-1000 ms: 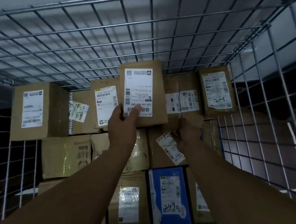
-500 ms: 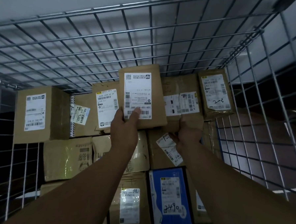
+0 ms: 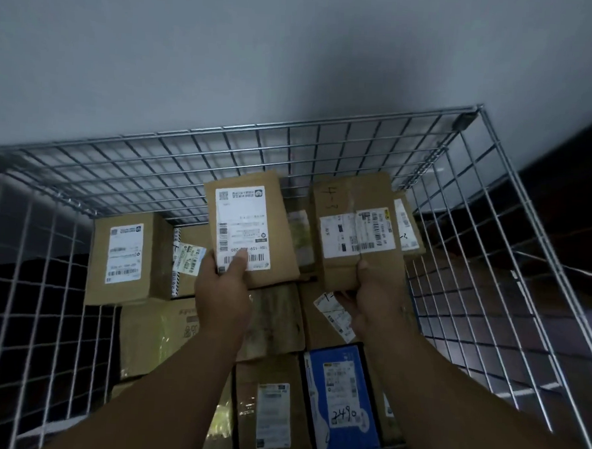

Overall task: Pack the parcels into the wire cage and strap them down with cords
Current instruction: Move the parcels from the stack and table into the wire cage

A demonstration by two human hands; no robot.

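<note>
Inside the wire cage point(image 3: 330, 137) several parcels are stacked. My left hand point(image 3: 221, 289) grips the lower edge of a flat brown parcel point(image 3: 280, 230) with a large white label, held up above the stack. My right hand point(image 3: 375, 297) grips the bottom of a second brown box point(image 3: 354, 196), taped and marked "4-3", lifted beside the first. Below my hands lie a blue parcel point(image 3: 343, 402) marked "2490" and a brown box point(image 3: 271, 415) next to it. A brown carton point(image 3: 125, 256) stands at the left.
The cage's far wire wall stands against a pale grey wall point(image 3: 262, 51). The right wire side point(image 3: 511, 270) runs close to the lifted box. A dark gap point(image 3: 55, 280) lies between the left carton and the left wire side. No cords are in view.
The view tilted up, showing the cage's top edge and the wall. My right hand has lifted the "4-3" box off the stack; my left hand still holds its parcel, raised slightly.
</note>
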